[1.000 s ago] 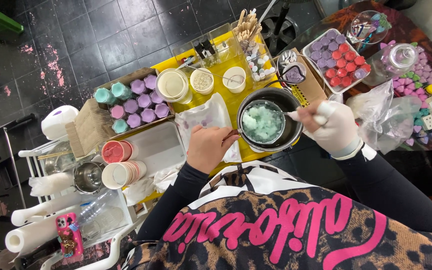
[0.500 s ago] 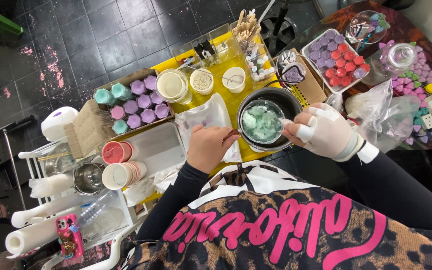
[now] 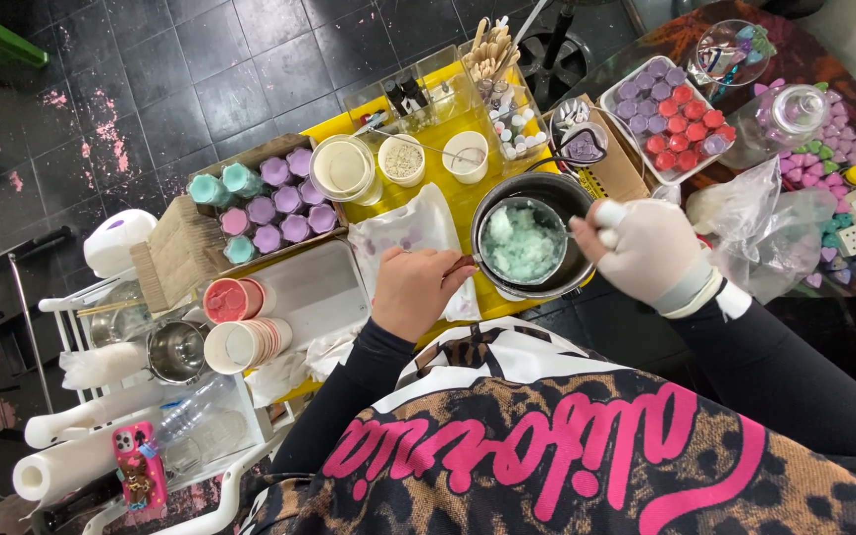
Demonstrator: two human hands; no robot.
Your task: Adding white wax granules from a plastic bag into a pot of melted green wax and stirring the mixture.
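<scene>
While my left hand [image 3: 416, 292] curls shut around the handle of the small metal pot [image 3: 522, 243], my right hand [image 3: 646, 250], in a white glove, closes around a white-handled tool [image 3: 608, 216] at the pot's right rim. The small pot sits inside a larger dark pan [image 3: 562, 198] at the near edge of the yellow table [image 3: 448, 178], and it holds a pale green, crumbly mass [image 3: 519, 241]. How far the tool's tip reaches into that mass I cannot tell, since my glove covers most of it.

Just beside my left hand, a clear plastic bag [image 3: 410, 230] with purple spots lies flat on the table. Beyond it stand a stack of white lidded tubs [image 3: 343, 168] and two small white cups [image 3: 401, 160], one with pale grains in it. A clear box of wooden sticks [image 3: 490, 54] stands at the far edge.

To my left, a cardboard box [image 3: 175, 253] carries rows of purple, pink and teal moulded pieces [image 3: 269, 203]. A white tray [image 3: 311, 289] lies near it, with stacks of pink and white paper cups [image 3: 240, 319] touching its left side. To my right, a tray of red and purple pieces [image 3: 671, 117] sits well apart from the pot, with a crumpled clear bag [image 3: 770, 223] just beside my right wrist.
</scene>
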